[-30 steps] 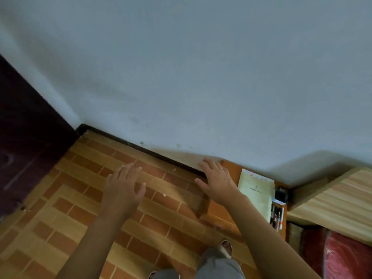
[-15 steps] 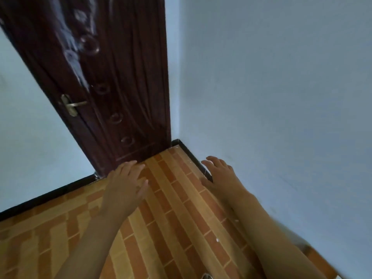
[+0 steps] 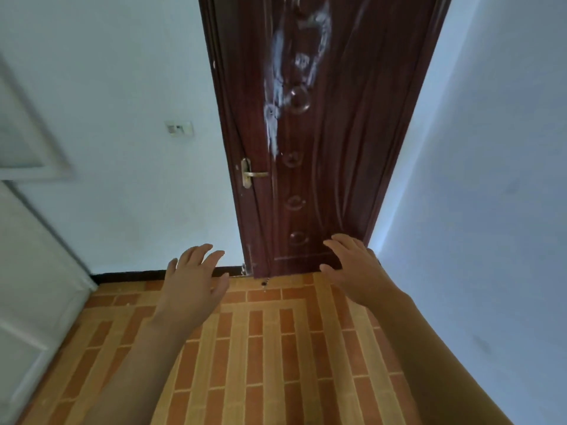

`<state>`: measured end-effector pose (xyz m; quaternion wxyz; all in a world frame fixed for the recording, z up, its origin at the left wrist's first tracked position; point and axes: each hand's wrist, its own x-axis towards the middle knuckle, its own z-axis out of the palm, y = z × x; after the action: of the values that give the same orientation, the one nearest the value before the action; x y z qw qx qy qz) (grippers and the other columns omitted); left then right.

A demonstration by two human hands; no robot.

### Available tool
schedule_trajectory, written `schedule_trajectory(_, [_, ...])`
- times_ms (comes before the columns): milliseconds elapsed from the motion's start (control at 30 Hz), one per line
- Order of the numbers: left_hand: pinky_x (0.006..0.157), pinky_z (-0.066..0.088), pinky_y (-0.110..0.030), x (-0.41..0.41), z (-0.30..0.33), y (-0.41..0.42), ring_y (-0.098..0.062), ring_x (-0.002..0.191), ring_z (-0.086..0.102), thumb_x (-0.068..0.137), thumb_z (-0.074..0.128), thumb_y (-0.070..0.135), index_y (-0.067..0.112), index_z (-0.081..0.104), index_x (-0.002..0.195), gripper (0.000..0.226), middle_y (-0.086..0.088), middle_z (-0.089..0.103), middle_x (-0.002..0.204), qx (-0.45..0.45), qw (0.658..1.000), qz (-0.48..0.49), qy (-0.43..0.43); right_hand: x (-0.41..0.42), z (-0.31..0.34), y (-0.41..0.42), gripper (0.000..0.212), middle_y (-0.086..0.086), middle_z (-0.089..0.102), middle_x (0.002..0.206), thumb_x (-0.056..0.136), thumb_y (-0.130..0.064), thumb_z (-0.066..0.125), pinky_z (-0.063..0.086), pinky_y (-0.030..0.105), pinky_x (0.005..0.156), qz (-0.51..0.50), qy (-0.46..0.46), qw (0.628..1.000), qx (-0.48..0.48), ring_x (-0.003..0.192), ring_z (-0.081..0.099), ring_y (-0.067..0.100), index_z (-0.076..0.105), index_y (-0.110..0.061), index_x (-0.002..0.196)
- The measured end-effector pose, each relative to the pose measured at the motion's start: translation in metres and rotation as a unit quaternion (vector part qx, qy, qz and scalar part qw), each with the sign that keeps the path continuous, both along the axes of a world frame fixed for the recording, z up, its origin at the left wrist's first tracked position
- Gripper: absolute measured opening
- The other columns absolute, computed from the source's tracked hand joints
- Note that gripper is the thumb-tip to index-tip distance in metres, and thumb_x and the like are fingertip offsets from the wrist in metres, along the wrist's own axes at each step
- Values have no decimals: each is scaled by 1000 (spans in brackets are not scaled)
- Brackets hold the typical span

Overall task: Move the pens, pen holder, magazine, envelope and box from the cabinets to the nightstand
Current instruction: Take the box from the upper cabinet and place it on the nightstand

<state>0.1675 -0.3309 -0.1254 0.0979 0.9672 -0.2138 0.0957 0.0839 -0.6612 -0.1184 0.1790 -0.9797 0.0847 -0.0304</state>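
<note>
No pen, pen holder, magazine, envelope, box, cabinet or nightstand shows in the head view. My left hand [image 3: 193,279] is stretched out in front of me with relaxed, spread fingers and holds nothing. My right hand [image 3: 352,262] is held out the same way, palm down and empty, in front of the bottom of the door. Both hands hover over the floor and touch nothing.
A dark brown door [image 3: 322,133] with a brass handle [image 3: 253,174] stands straight ahead. White walls flank it, with a wall switch [image 3: 179,128] on the left. A white panel [image 3: 33,271] runs along the left edge. Orange brick-pattern flooring [image 3: 260,348] lies underfoot.
My view has swung left, away from the nightstand with its papers and pens, past the room's corner, to face the door. Both hands stayed held out and empty.
</note>
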Motion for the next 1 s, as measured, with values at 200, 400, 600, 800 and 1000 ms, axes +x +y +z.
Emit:
schedule_trajectory(200, [109, 43, -57, 71, 21, 0, -28, 138, 47, 95, 42, 53, 26, 59, 139, 54, -2, 54, 148, -15, 998, 64, -11, 113, 9, -21, 60, -3, 35, 163, 103, -51, 52, 29, 46, 122, 83, -17, 996, -20, 150, 31, 19, 40, -25, 156])
schedule_trajectory(400, [108, 42, -54, 111, 29, 28, -28, 136, 50, 92, 40, 56, 26, 60, 137, 58, -2, 56, 146, -16, 988, 152, -16, 220, 9, -1, 59, -4, 33, 164, 105, -49, 50, 30, 45, 123, 172, -26, 985, -13, 152, 29, 18, 38, -27, 158])
schedule_trajectory(600, [115, 37, -50, 136, 33, 87, -24, 142, 43, 95, 41, 57, 29, 54, 145, 59, 0, 50, 153, -2, 971, 238, -6, 301, 12, 62, 57, -8, 32, 165, 105, -51, 49, 28, 45, 125, 243, -31, 970, 12, 153, 27, 15, 37, -31, 157])
schedule_trajectory(800, [115, 36, -49, 181, 29, 164, -23, 141, 44, 98, 50, 53, 28, 55, 144, 53, 0, 52, 151, -28, 959, 281, -30, 369, 20, 145, 57, -8, 32, 165, 105, -50, 49, 27, 44, 124, 288, -42, 957, 9, 153, 27, 15, 38, -29, 157])
schedule_trajectory(1000, [115, 37, -50, 234, 33, 278, -26, 140, 45, 97, 44, 56, 29, 55, 144, 55, -1, 51, 152, -36, 950, 308, -43, 434, 36, 253, 57, -8, 32, 165, 105, -49, 50, 24, 41, 125, 313, -54, 948, -10, 152, 27, 14, 39, -29, 158])
